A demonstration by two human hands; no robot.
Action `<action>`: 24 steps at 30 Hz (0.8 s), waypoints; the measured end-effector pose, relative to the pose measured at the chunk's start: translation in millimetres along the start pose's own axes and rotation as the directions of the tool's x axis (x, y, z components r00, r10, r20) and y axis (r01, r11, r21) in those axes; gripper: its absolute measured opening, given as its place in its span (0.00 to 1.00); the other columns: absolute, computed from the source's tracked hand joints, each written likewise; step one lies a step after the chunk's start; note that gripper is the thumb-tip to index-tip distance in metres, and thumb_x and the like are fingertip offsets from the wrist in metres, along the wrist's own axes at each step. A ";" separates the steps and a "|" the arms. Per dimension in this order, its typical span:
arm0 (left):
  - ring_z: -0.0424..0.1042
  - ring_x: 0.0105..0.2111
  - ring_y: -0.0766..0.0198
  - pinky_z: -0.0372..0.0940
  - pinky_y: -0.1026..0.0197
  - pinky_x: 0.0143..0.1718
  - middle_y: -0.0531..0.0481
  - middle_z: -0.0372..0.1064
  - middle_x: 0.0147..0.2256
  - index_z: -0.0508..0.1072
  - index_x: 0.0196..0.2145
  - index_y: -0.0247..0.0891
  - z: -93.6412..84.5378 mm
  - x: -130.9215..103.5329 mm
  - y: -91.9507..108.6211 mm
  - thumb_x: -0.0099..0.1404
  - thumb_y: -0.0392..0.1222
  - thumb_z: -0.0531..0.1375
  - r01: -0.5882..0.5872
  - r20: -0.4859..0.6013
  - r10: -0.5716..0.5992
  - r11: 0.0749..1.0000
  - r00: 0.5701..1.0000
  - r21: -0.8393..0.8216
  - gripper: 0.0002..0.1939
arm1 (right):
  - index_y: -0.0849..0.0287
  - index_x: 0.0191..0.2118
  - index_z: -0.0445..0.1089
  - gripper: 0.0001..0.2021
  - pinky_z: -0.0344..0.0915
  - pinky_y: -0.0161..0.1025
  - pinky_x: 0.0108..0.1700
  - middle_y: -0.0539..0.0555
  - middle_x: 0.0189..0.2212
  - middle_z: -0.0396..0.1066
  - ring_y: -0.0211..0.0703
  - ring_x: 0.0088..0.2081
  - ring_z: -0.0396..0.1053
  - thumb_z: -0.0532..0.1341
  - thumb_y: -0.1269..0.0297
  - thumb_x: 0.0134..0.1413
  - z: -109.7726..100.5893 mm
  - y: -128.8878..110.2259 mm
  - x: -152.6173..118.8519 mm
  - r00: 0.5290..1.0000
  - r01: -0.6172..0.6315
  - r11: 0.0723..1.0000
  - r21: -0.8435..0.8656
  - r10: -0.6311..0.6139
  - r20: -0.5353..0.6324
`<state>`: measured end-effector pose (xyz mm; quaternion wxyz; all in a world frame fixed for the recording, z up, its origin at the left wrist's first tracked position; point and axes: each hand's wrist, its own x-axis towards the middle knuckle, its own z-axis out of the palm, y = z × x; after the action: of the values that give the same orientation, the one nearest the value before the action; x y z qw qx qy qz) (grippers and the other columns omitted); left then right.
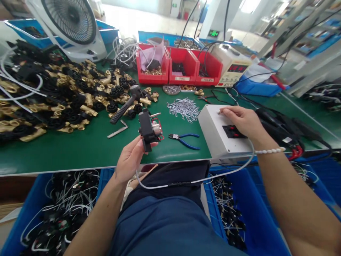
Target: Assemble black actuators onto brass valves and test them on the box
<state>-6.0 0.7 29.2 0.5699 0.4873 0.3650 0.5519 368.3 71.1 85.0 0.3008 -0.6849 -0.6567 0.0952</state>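
My left hand (129, 158) is closed on a black motor unit (146, 127) with a silver motor and red wires, raised over the front of the green bench. A white cable (151, 187) runs from the unit through a dark in-line connector (179, 184) to the white test box (209, 131). On that box's top, my right hand (241, 121) pinches a small metal switch (220, 112) between thumb and finger; the grip is partly hidden. Beneath the hand is a black terminal panel with red parts (232, 131). Blue-handled cutters (185, 139) lie between my hands.
A heap of brass valve fittings (87, 96) covers the left of the bench, with a hammer (126, 103) beside it. Metal clips (183, 109) lie behind the cutters. Red bins (183, 67), a power supply (230, 65) and a fan (71, 25) stand behind. Blue crates (255, 199) flank my lap.
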 end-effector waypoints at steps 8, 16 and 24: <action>0.78 0.43 0.55 0.72 0.52 0.53 0.46 0.79 0.47 0.81 0.49 0.43 -1.7 -28.4 13.1 0.74 0.51 0.58 -0.021 0.166 0.020 1.000 0.986 0.004 0.16 | 0.60 0.46 0.79 0.22 0.69 0.51 0.56 0.62 0.46 0.79 0.56 0.50 0.75 0.59 0.48 0.62 1.6 0.9 0.7 0.999 0.033 0.999 -0.034 -0.033 0.008; 0.77 0.43 0.63 0.70 0.65 0.41 0.46 0.78 0.45 0.80 0.39 0.39 8.0 -29.5 36.5 0.77 0.43 0.52 -0.410 0.273 0.313 0.786 0.910 0.463 0.17 | 0.60 0.36 0.78 0.21 0.69 0.54 0.54 0.63 0.41 0.78 0.56 0.47 0.75 0.57 0.47 0.63 -3.1 -16.2 0.2 0.990 0.048 0.996 -0.079 -0.058 -0.126; 0.76 0.25 0.62 0.66 0.64 0.26 0.50 0.77 0.26 0.78 0.33 0.38 6.7 -30.2 21.7 0.73 0.40 0.55 -0.460 0.165 0.558 0.443 0.813 0.769 0.14 | 0.55 0.57 0.70 0.20 0.72 0.34 0.37 0.53 0.37 0.79 0.34 0.30 0.75 0.59 0.48 0.69 3.3 -120.8 -111.6 0.963 -0.018 0.632 0.774 -0.198 0.184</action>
<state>-9.3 -31.9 48.0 0.0850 0.7388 0.4345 0.5081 251.5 -40.0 117.7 0.4822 -0.4395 -0.6195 0.4365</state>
